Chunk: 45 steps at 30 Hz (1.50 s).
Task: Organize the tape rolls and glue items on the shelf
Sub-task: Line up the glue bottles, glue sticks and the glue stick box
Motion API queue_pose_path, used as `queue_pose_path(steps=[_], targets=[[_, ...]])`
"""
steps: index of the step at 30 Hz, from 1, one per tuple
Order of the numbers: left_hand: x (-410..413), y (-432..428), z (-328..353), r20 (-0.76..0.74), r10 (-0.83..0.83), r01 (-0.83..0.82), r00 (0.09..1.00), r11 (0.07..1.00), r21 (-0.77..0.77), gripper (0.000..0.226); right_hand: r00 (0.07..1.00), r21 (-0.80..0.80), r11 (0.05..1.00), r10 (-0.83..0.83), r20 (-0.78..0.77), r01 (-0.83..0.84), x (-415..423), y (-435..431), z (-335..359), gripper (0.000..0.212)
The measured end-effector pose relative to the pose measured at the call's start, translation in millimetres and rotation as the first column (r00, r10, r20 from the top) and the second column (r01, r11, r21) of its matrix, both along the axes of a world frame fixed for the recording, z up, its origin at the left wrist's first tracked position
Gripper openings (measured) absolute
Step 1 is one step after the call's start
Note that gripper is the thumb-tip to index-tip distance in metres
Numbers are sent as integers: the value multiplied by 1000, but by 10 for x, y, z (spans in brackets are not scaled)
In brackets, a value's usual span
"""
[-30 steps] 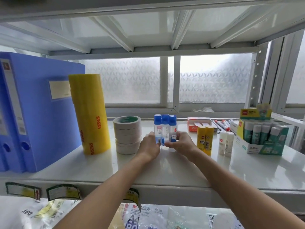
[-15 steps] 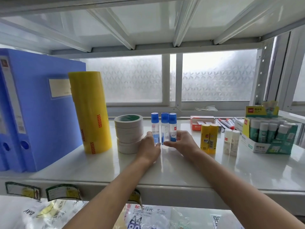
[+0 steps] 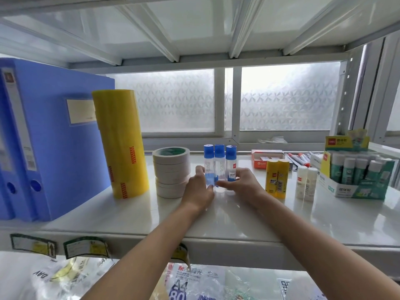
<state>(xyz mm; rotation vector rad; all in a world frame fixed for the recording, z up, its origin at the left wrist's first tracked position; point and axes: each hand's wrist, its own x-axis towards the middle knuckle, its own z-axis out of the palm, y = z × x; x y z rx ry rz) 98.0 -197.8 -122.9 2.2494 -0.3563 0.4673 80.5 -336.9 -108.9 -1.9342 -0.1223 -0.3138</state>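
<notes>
Bunching three glue bottles (image 3: 219, 161) on the shelf (image 3: 216, 219)
Left hand (image 3: 198, 189) and right hand (image 3: 243, 182) are clasping them from opposite sides, seemingly aligning them upright.

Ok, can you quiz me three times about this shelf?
1. Where is the stack of round white tape rolls? A) between the tall shiny yellow tape stack and the clear blue-capped glue bottles B) inside a box C) on a binder
2. How many such bottles? A) two B) three C) five
3. The left hand and right hand are: A) gripping the bottles B) lying flat C) lifting tape
1 A, it stands between them; 2 B, three blue caps show; 3 A, both curl round the bottles.
</notes>
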Motion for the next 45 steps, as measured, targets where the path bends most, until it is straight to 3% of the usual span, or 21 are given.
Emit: queue_pose_path(steps=[3,8,15,19,24,32,45], targets=[[3,-13,4,-15,-53,53,998,998,-22,43,999,-19,1000,22,-27,-22,-17,3,17,27],[-26,-40,19,-23,-125,125,992,992,-5,45,999,-107,994,30,-36,-33,1,21,23,41],[-25,-18,17,-4,-126,126,992,992,-22,48,997,-29,998,47,-69,-49,-26,0,46,36],[-41,-5,25,21,-86,87,996,995,-44,55,996,-72,996,51,-66,-56,-20,1,36,33],[-42,-8,11,38,-61,62,997,998,-24,45,998,-120,992,32,-59,-39,-18,0,40,35],[-53,7,15,66,-62,64,996,997,-32,51,998,-79,996,35,-52,-40,-50,-8,39,34],[-35,-26,20,54,-34,35,998,999,-12,47,998,-100,993,-56,-1,56,-27,-15,16,47]])
